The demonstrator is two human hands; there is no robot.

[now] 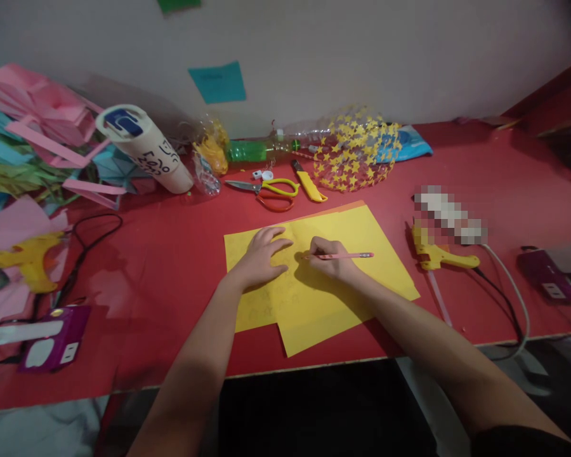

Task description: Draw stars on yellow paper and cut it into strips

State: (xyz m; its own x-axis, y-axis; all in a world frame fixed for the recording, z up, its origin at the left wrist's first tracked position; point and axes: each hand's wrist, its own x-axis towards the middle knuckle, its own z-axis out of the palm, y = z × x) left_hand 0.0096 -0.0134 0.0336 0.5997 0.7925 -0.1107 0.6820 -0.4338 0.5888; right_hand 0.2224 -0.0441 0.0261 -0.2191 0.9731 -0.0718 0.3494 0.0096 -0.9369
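Note:
Two overlapping sheets of yellow paper [347, 292] lie on the red table in front of me. My left hand [262, 259] rests on the left part of the paper with its fingers spread. A pink pencil [347, 256] with an eraser end pointing right is gripped in my right hand [332, 259], whose fingers are closed round it. Its tip is down near the paper; whether it touches is hard to make out. Faint marks show on the lower left of the paper. Orange paper [356, 204] peeks out along the far edge.
Behind the paper lie scissors [264, 189], a yellow box cutter [308, 181] and a star-patterned clear wrap [354, 152]. Yellow glue guns [438, 254] with cords flank both sides. A white tumbler [147, 149] stands at the back left beside pink and blue paper pieces [42, 108].

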